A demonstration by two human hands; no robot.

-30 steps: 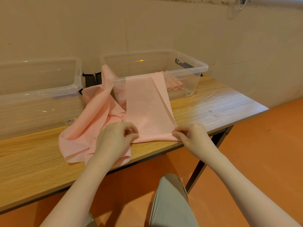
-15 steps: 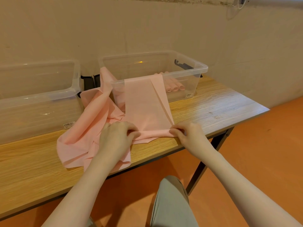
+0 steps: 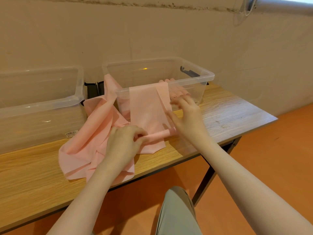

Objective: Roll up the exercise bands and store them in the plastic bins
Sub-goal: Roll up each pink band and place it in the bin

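A pink exercise band (image 3: pixel 147 106) hangs over the front wall of the right clear bin (image 3: pixel 205 76) and runs down onto the table. Its near end is wound into a short roll (image 3: pixel 157 135). My left hand (image 3: pixel 124 144) grips the left part of that roll with curled fingers. My right hand (image 3: pixel 187 119) lies at the band's right edge with fingers stretched out and spread, its thumb by the roll's right end. Several rolled pink bands (image 3: pixel 179 95) lie inside the right bin. A loose heap of pink bands (image 3: pixel 88 139) spreads under my left forearm.
A second clear bin (image 3: pixel 50 101) stands at the left of the wooden table (image 3: pixel 228 114). Black lid latches (image 3: pixel 93 89) show between the bins. The table's front edge is close to my knee (image 3: pixel 176 211), and an orange floor lies to the right.
The band's flat near end has become a small roll. My right hand let go of the corner and opened, moving up along the band's right edge. My left hand stayed on the roll.
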